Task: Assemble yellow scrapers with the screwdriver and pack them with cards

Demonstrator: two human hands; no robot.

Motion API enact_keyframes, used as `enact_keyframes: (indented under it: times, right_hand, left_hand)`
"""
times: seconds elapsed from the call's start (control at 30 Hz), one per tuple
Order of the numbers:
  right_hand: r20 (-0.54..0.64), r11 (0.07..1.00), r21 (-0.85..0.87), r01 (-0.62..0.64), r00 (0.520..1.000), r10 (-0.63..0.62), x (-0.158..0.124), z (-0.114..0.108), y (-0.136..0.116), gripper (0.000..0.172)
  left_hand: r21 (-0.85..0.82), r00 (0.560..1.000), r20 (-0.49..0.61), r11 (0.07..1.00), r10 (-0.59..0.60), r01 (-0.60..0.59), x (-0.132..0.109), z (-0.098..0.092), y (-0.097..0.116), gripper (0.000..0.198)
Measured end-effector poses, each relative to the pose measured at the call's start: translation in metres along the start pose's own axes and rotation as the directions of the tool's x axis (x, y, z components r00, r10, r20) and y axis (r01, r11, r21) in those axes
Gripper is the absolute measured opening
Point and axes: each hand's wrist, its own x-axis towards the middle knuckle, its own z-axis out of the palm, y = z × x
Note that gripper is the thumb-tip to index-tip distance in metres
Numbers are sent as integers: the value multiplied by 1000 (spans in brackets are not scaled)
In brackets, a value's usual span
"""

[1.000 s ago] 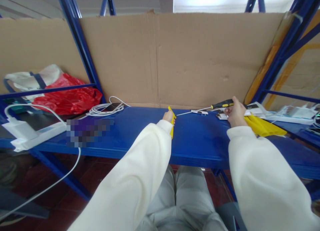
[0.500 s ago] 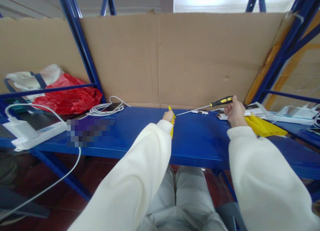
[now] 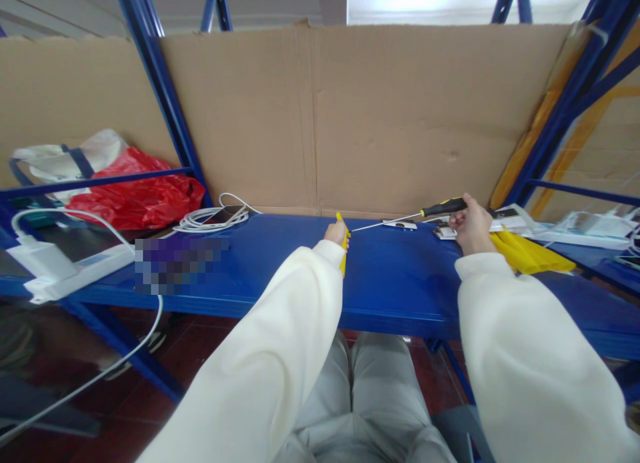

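My right hand [image 3: 471, 226] is closed on the butt of a black and yellow screwdriver [image 3: 443, 207]. Its long thin shaft points left, the tip reaching a narrow yellow piece [image 3: 343, 255] that my left hand [image 3: 337, 233] grips upright. Whether the tip sits in the piece or only touches it cannot be made out. The left fingers are mostly hidden behind the hand and sleeve. A small flat metal-looking piece [image 3: 404, 225] lies on the blue shelf [image 3: 400, 283] behind the shaft.
Right of my right hand lie a yellow bag-like sheet [image 3: 530, 253] and a white power strip [image 3: 585, 237]. To the left are a coiled white cable [image 3: 193, 221], a red plastic bag [image 3: 143, 189] and another power strip [image 3: 103, 266]. Cardboard [image 3: 380, 116] stands along the back.
The screwdriver handle has turned about its axis, showing more black and less yellow. My right hand has shifted slightly; my left hand stays put. A foot has appeared under the shelf at left.
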Motion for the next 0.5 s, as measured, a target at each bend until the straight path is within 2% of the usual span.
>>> enact_keyframes:
  times: [0.23, 0.5]
  right_hand:
    - [97, 993, 13, -113, 989, 112, -10, 5, -10, 29]
    - [78, 1000, -12, 11, 997, -10, 2, -1, 1, 30]
  left_hand:
    - [11, 1000, -1, 1000, 9, -9, 1, 0, -1, 46]
    - [6, 1000, 1, 1000, 9, -9, -2, 0, 0, 42]
